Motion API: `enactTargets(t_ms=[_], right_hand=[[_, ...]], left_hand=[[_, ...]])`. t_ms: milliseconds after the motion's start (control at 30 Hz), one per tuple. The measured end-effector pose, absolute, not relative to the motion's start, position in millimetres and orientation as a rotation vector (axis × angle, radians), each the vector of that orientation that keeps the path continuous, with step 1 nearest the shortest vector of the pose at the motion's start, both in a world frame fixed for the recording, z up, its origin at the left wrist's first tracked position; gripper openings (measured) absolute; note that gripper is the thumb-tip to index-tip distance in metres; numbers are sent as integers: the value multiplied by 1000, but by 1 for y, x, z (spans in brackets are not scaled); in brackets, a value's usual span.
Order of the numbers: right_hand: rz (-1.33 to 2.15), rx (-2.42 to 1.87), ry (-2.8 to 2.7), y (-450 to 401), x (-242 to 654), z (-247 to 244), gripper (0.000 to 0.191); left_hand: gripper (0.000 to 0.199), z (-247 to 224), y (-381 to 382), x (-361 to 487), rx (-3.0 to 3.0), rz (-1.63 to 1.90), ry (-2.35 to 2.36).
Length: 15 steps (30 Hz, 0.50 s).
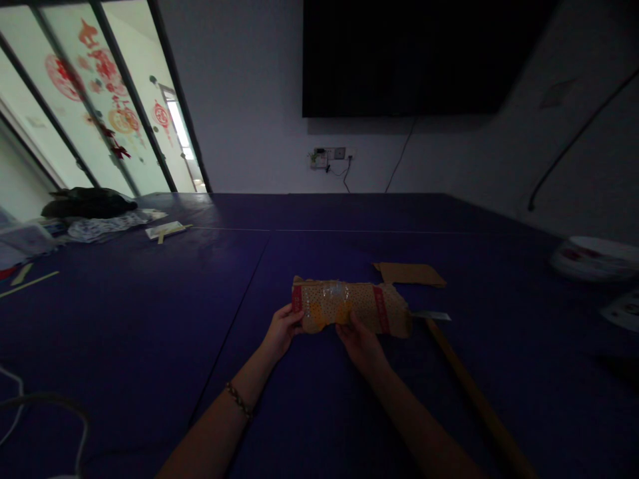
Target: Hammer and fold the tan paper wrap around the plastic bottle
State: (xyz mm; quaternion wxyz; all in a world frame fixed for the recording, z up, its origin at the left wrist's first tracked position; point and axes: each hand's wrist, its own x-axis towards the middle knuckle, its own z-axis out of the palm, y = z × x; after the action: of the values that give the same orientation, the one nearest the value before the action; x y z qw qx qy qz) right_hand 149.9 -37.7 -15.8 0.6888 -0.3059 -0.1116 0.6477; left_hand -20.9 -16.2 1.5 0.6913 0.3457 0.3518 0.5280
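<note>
A torn piece of printed cardboard (362, 308), brown with red bands, yellow patches and shiny clear tape, is held up in front of me by both hands. My left hand (282, 329) grips its left end, thumb on the near face. My right hand (362, 342) pinches its lower edge near the middle. Behind it a smaller plain cardboard piece (412, 273) lies on the table. Just right of the held piece a flat, pale blade-like strip (435, 315) sticks out. Beside it a long wooden stick (474, 392) runs toward the near right.
The dark blue table (150, 352) spreads ahead to the wall. At right sits a white bowl (594, 258) with red patterns. Far left are a black bag (90, 202) and papers. White cables (82, 432) curl at near left. A power socket (332, 154) is on the wall.
</note>
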Motion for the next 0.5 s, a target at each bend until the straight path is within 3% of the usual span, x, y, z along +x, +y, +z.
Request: enactTargets(t_ms=[500], right_hand=[[1471, -657, -235, -37, 149, -17, 27]], left_hand=[[34, 1, -15, -22, 778, 1160, 769]])
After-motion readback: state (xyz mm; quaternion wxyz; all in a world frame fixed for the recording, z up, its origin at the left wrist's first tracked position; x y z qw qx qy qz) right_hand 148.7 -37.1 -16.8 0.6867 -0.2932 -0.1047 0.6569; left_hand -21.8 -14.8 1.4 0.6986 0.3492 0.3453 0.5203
